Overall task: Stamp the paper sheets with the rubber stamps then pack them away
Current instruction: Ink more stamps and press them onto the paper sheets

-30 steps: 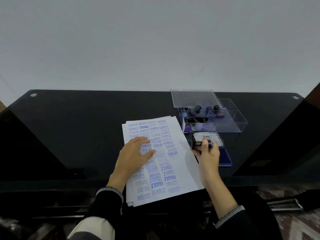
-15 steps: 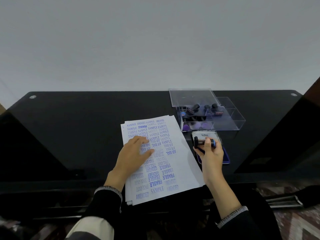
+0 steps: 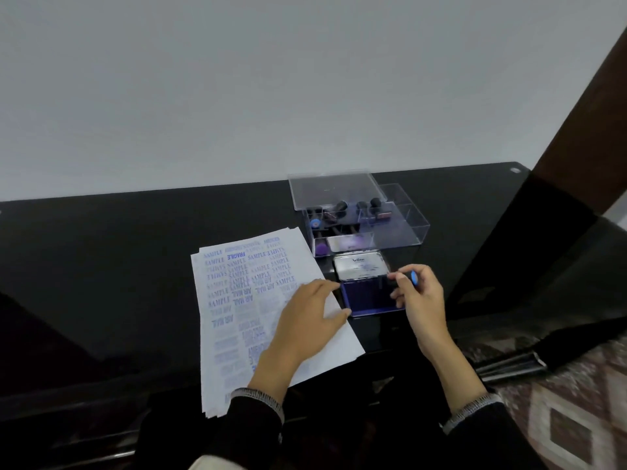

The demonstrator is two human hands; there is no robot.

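Observation:
A stack of white paper sheets (image 3: 237,300) covered in blue stamped words lies on the black glass table (image 3: 118,266). My left hand (image 3: 305,320) rests flat on the right part of the top sheet, fingers reaching toward the ink pad. The open blue ink pad (image 3: 368,295) with its silver lid raised sits just right of the sheets. My right hand (image 3: 419,295) pinches a small black rubber stamp with a blue end (image 3: 405,278) above the pad's right edge. A clear plastic box (image 3: 400,228) behind the pad holds several more stamps (image 3: 341,206).
The box's clear lid (image 3: 334,188) leans open at its back. A dark wooden post (image 3: 576,113) stands at the right. The table's front edge runs near my sleeves; a patterned floor (image 3: 559,418) shows at lower right.
The view has swung left and tilted. My left hand slid right along the sheet toward the ink pad. My right hand keeps the stamp, now beside the pad's right edge.

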